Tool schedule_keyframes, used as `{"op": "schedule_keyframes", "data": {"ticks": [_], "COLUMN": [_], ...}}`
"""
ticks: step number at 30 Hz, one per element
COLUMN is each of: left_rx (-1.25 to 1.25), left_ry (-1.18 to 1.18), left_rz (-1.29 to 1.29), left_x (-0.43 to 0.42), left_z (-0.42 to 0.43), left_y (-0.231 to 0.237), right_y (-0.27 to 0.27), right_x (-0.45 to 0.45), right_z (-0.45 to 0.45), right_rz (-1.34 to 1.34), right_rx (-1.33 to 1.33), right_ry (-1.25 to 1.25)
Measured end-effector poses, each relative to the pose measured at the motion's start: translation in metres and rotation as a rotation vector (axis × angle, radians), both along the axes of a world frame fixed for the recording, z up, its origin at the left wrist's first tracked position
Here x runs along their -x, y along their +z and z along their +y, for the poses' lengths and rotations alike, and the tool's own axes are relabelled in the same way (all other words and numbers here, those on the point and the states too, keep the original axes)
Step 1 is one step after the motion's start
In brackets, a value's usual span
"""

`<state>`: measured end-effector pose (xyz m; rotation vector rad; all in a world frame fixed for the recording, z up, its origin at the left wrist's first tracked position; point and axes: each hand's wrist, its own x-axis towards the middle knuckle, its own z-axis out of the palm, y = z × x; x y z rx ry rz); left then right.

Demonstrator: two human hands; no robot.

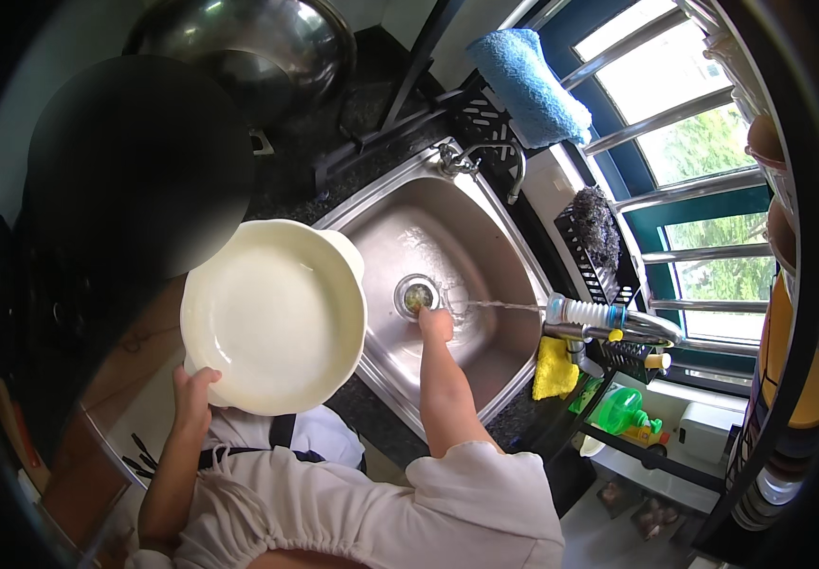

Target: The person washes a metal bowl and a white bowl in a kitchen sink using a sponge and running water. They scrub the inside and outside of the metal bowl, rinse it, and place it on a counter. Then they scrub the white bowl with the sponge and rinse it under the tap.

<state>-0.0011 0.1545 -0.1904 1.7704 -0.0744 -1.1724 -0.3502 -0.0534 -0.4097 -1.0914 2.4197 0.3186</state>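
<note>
My left hand (195,392) grips the side handle of a round cream-coloured basin (274,313), its thumb over the rim. The basin's inside looks bare, and its second handle sticks out beside the sink's edge. In the stainless steel sink (509,249), my right hand (436,324) reaches down to the drain strainer (417,298). Greenish and brownish food scraps lie in the strainer. My right fingertips are at its edge; whether they pinch anything is hidden. A thin stream of water runs from a tap with a white ribbed nozzle (584,311) into the sink.
A second curved tap (516,163) stands at the sink's far corner. A blue towel (530,85), a steel-wool scrubber (596,227) in a black rack, and a yellow cloth (555,366) line the window side. A green bottle (621,411) stands nearby. A large metal wok (296,43) is at upper left.
</note>
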Motion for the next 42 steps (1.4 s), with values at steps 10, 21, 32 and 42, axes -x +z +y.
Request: {"op": "schedule_keyframes", "data": {"ticks": [10,21,32,42], "left_rx": [0.005,0.022,0.102,0.098], "left_ry": [0.004,0.017,-0.008,-0.054], "left_rz": [0.015,-0.022,0.014,0.071], "left_x": [0.001,-0.01,-0.02,-0.024], "left_z": [-0.005,0.008,0.01,0.003], "left_y": [-0.003,-0.027,-0.036,-0.034], "right_y": [-0.069,-0.036,0.012,0.054], "right_x": [0.056,0.044,0.037,0.006], "right_z": [0.0,0.032,0.03,0.065], "right_rz": [-0.295,-1.205,-1.486,-1.397], "right_rx": [0.071,0.385,0.291,0.077], "right_ry": [-0.029,-0.835,-0.634,-0.396]}}
